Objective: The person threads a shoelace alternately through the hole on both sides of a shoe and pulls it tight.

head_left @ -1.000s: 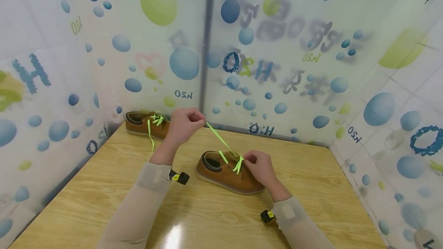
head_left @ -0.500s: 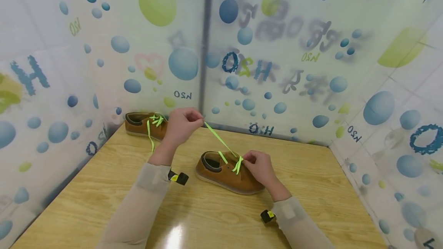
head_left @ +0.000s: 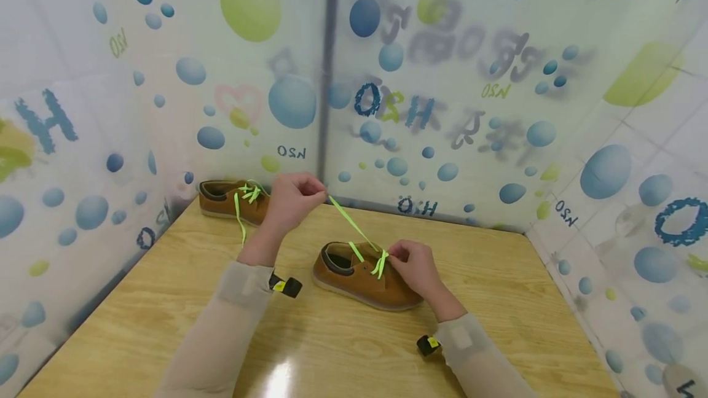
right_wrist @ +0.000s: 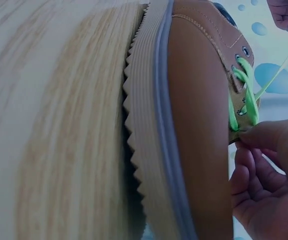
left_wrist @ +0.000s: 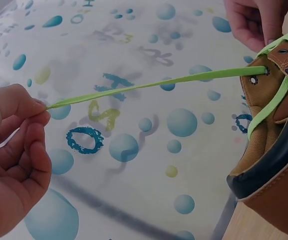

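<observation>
A brown low shoe (head_left: 354, 284) with a dark padded collar stands on the wooden table, toe to the right. Its neon-green shoelace (left_wrist: 148, 84) runs taut from an eyelet up to my left hand (head_left: 289, 200), whose thumb and forefinger pinch the end. My right hand (head_left: 416, 266) is at the lacing on the far side. There its thumb and forefinger pinch the edge of the eyelet flap (right_wrist: 240, 117), right at the lower laces. A short green strand lies across the tongue near the collar.
A matching brown shoe (head_left: 216, 204) with loose green laces stands at the table's (head_left: 343, 349) back left corner, partly hidden by my left hand. Patterned white curtains (head_left: 453, 158) close off the back and both sides.
Both hands hold almost the same positions, with the lace stretched between the left hand and the shoe throughout. Only a slight shift of the head view shows.
</observation>
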`<state>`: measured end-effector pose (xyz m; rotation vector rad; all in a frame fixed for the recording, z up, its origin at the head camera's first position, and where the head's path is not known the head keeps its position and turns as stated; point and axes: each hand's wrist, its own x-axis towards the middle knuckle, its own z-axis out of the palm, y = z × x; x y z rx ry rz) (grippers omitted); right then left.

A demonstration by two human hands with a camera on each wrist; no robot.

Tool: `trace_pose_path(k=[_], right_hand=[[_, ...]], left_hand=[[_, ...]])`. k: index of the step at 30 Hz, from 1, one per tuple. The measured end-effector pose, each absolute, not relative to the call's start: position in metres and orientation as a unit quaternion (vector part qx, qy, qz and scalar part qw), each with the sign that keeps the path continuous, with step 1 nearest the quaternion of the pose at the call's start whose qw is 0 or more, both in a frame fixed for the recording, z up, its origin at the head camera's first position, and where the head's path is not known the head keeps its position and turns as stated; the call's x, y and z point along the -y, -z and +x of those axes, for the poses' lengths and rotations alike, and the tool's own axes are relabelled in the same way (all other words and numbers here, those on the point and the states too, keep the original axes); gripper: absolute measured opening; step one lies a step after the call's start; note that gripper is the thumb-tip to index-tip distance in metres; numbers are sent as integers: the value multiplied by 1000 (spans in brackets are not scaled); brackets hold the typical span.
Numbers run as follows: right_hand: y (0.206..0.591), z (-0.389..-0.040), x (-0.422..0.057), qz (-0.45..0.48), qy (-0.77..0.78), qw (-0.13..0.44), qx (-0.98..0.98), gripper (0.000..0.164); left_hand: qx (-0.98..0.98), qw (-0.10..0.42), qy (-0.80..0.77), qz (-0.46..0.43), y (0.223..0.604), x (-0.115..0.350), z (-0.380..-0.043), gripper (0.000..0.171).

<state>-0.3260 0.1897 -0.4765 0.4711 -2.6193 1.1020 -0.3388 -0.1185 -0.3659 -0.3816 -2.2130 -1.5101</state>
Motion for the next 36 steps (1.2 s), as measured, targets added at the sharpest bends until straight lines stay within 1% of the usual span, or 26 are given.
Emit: trace_pose_path(k=[5, 11, 13, 21, 27, 30, 33, 36], right_hand=[[477, -325, -190, 166, -380, 125, 901, 2], [475, -326, -192, 162, -381, 104, 904, 5], [473, -325, -192, 158, -384, 95, 905, 8], [469, -323, -192, 151, -390, 83, 904, 11], [467, -323, -192, 144, -399, 84, 901, 4], [464, -322, -191, 143, -407, 90, 898, 3], [459, -319, -189, 146, -417, 91, 892, 3], [456, -315, -186, 152, -428, 84, 887, 4]], left_hand=[[793, 199, 552, -163, 369, 113, -337, 4], [808, 163, 540, -171, 376, 106, -341, 4], [816, 156, 530, -169, 380, 103, -343, 5], [831, 128, 512, -177, 394, 90, -350, 5], [832, 107, 512, -184, 409, 78, -356, 5], [831, 103, 510, -195, 415, 71, -358, 1], [830, 97, 507, -211, 419, 66, -358, 7], [839, 74, 488, -229, 421, 63, -358, 9]])
